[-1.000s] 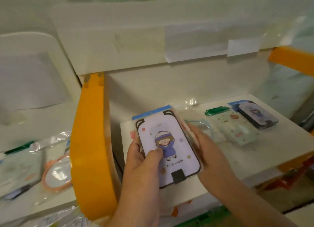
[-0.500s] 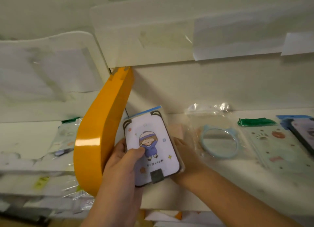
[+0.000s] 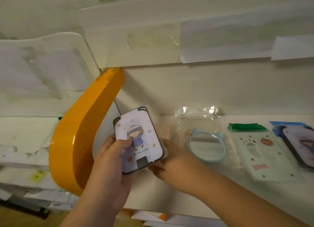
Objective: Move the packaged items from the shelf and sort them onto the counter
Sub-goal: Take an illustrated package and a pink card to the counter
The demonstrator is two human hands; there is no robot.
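Note:
A packaged card-shaped item (image 3: 141,136) with a cartoon girl in a purple coat on a pale lilac face is held tilted above the white shelf (image 3: 195,192). My left hand (image 3: 110,160) grips its lower left, thumb across the front. My right hand (image 3: 171,160) holds its lower right edge from behind. On the shelf to the right lie a bagged blue round mirror (image 3: 206,146), a green-topped packet with paw prints (image 3: 260,152) and a dark-rimmed packaged card (image 3: 299,145) at the frame's edge.
An orange curved shelf divider (image 3: 81,138) stands just left of my hands. Left of it, a lower white surface (image 3: 25,138) holds clear-wrapped packets. A white upper shelf panel (image 3: 153,39) with taped paper overhangs the back.
The view has swung left and closer. Both hands keep the cartoon card, which sits a little higher and nearer the orange divider. The shelf items now appear further right.

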